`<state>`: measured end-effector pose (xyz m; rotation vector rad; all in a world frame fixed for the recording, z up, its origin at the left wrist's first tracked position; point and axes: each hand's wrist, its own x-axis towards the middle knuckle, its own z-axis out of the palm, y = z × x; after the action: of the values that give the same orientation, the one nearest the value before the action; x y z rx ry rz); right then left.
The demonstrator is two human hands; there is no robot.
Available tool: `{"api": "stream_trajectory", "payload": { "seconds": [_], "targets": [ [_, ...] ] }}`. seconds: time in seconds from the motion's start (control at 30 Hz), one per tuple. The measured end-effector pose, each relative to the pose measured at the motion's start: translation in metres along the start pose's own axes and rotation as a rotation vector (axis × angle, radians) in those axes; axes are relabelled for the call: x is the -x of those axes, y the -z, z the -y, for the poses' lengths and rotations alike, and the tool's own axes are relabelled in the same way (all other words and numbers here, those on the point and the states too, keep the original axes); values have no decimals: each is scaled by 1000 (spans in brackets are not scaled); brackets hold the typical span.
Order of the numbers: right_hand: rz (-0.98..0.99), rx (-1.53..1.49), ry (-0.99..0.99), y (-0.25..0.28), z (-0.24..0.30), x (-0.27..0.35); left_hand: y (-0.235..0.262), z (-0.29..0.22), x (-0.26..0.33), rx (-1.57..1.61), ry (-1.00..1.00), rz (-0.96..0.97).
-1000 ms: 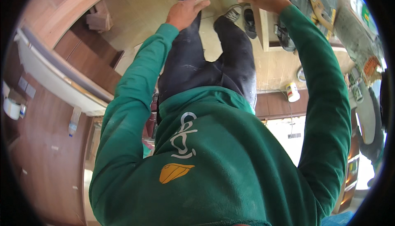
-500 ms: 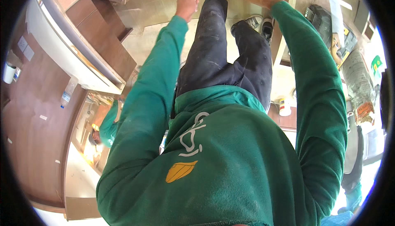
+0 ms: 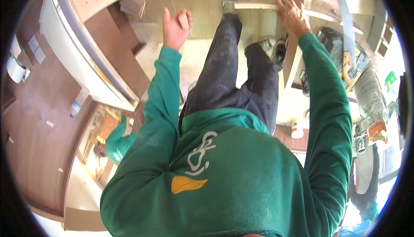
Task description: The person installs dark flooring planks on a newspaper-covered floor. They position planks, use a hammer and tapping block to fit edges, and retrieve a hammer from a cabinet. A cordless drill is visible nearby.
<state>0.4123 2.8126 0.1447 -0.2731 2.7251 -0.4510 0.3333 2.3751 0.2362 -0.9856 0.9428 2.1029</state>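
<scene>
My left hand [image 3: 176,30] is raised over the floor, its fingers curled round a short light-brown piece of wood strip [image 3: 184,21] with the thumb sticking up. My right hand [image 3: 294,17] grips a long, thin, pale wood strip [image 3: 254,5] from above. One end of the strip reaches my shoe [image 3: 230,4]; the other runs off to the right, close to the blade of a handsaw [image 3: 348,34]. That saw has a wooden handle and lies beside a black tool case [image 3: 334,42].
Wooden cabinet panels [image 3: 110,42] stand at the left, next to a brown panel surface [image 3: 51,142] with a plastic bottle [image 3: 77,103] on it. A wrapped roll [image 3: 371,94] lies at the right. Another person in a green top [image 3: 118,142] works at the lower left.
My hands have moved apart and slightly down. The strip that both hands held is now only in my right hand, and a short piece shows in my left.
</scene>
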Motion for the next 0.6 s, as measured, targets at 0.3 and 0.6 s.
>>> {"api": "stream_trajectory", "payload": {
  "seconds": [0.3,0.6],
  "targets": [
    [62,201,-572,39,-43,-2,-8,32,7,-498,112,-55],
    [-249,-453,-910,-15,31,103,-41,53,-3,-758,313,31]
  ]
}}
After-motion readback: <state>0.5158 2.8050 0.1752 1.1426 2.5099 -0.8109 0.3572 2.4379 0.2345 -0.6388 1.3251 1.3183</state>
